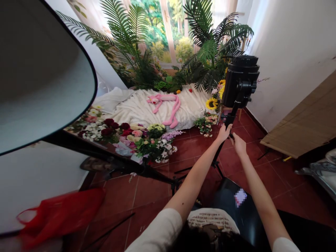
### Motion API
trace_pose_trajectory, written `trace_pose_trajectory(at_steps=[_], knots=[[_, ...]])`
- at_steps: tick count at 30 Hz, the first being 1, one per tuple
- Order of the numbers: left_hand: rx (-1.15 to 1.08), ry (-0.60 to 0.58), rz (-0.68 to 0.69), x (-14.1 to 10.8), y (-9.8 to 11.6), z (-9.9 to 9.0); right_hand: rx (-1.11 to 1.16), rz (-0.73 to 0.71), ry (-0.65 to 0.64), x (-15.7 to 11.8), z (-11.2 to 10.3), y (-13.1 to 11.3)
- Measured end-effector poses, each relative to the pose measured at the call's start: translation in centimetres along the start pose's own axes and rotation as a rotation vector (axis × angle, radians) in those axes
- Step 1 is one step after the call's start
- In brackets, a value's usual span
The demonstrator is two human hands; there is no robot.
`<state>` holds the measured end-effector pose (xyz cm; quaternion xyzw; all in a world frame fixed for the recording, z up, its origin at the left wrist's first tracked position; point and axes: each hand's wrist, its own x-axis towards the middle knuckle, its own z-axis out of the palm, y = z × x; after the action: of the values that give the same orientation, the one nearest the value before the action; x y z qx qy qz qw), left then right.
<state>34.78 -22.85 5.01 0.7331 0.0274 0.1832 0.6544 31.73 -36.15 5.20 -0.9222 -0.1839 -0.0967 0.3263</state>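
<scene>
A black studio light (240, 82) tops a black light stand (219, 151) in front of me, seen from behind. My left hand (224, 133) is wrapped round the stand's pole just below the light. A little lower and to the right, my right hand (238, 142) is closed on a small black knob (231, 135) at the side of the pole; its fingertips are partly hidden. Beyond the stand, a pink plush toy (168, 98) lies on a cream blanket (126, 108).
A large softbox (44, 70) on a black stand (123, 161) fills the left. Flowers (147, 140) line the blanket's front, with palm plants (210, 45) behind. A red bag (60, 213) lies lower left. A tan panel (296, 122) leans at right; a black glossy surface (231, 217) is near me.
</scene>
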Motion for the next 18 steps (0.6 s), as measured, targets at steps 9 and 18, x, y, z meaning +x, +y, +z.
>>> trace_pose_trajectory(at_steps=[9, 18], knots=[[-0.003, 0.028, -0.023, -0.4, 0.9, -0.1, 0.449, 0.327, 0.171, 1.6, -1.9, 2.1], [0.032, 0.073, -0.039, -0.5, 1.7, -0.2, 0.779, -0.022, 0.121, 1.5, -0.2, 0.0]])
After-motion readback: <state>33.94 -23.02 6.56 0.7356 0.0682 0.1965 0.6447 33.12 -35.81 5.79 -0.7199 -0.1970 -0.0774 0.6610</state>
